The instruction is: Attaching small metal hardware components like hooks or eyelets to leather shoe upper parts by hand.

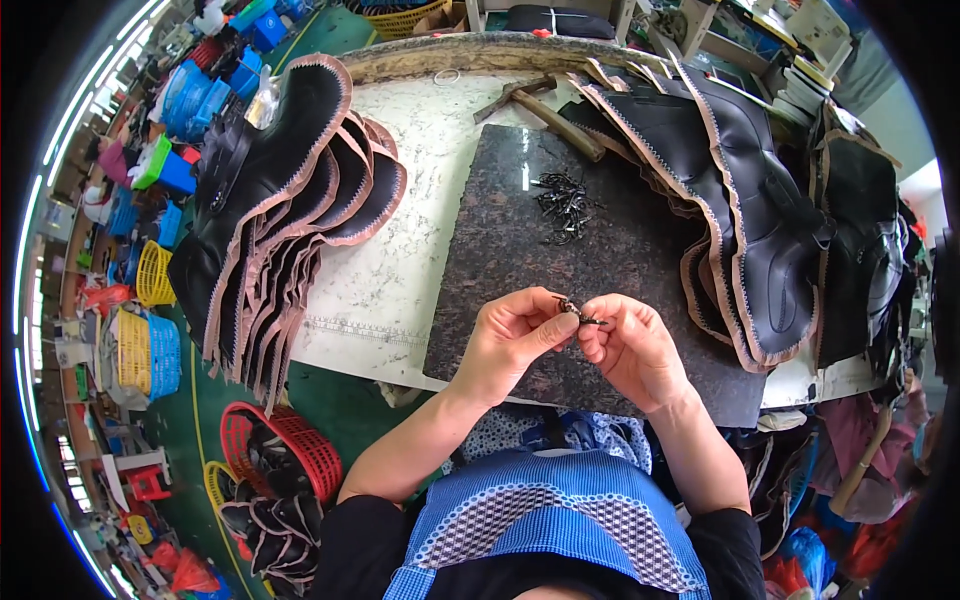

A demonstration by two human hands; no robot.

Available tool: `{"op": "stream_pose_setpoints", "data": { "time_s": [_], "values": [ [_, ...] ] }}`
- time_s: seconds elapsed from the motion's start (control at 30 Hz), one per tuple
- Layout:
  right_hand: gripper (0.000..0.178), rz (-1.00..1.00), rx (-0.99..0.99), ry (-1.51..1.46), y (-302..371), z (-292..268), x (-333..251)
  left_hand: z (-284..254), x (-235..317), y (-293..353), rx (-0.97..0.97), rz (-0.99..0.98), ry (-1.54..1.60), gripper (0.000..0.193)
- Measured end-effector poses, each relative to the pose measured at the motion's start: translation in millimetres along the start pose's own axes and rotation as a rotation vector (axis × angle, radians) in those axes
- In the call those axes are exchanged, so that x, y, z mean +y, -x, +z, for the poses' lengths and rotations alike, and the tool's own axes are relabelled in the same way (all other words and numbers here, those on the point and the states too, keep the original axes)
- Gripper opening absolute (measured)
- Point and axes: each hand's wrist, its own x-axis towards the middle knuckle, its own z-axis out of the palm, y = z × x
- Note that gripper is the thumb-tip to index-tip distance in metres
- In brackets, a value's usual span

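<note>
Over the near part of a dark speckled stone slab (490,250), my left hand (515,335) and my right hand (637,350) meet. Both have their fingertips pinched on one small dark metal piece (570,306); its exact kind is too small to make out, and my fingers hide part of it. Farther up the slab lies a loose heap of similar shiny dark metal pieces (565,208). Black leather boot uppers (765,220) with pinkish-brown zigzag edges lie in a stack over the slab's right side.
Another stack of black uppers (270,200) hangs over the table's left edge. A wooden-handled hammer (560,122) rests across the slab's far edge. The white tabletop (400,200) shows to the left. Below on the green floor stands a red basket (300,440) holding dark pieces.
</note>
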Motion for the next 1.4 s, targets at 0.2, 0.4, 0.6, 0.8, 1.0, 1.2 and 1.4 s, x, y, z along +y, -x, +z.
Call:
{"op": "stream_pose_setpoints", "data": {
  "time_s": [0.2, 0.4, 0.6, 0.8, 1.0, 1.2, 1.4],
  "values": [
    [0.021, -0.01, -0.003, 0.01, 8.9, 1.5, 10.6, 0.8, -3.4, 7.7, -0.05, 0.022, 0.038, 0.008],
    [0.018, -0.123, 0.002, 0.048, 16.2, 0.0, 25.9, 14.7, -18.6, 18.7, 0.034, -0.054, 0.3, 0.007],
    [0.043, -0.286, -0.078, 0.635, 16.2, 9.8, -10.0, 3.7, 2.1, 21.2, -0.141, -0.132, 0.003, 0.009],
    [0.032, -0.416, -0.266, 1.141, 12.5, 9.4, -21.6, -1.7, 1.3, 28.2, -0.233, -0.178, -0.009, 0.012],
    [0.021, -0.506, -0.159, 0.992, 17.5, 9.5, -4.7, 1.9, -20.4, 37.4, -0.234, -0.158, 0.363, 0.008],
    [0.012, -0.49, -0.062, 0.831, 17.6, 9.2, 6.9, 6.5, -26.6, 33.6, -0.222, -0.107, 0.368, 0.009],
    [0.046, -0.632, -0.062, 1.118, 34.6, -2.8, -12.9, 14.1, -22.2, 15.0, -0.15, 0.051, 0.028, 0.005]
  ]
}}
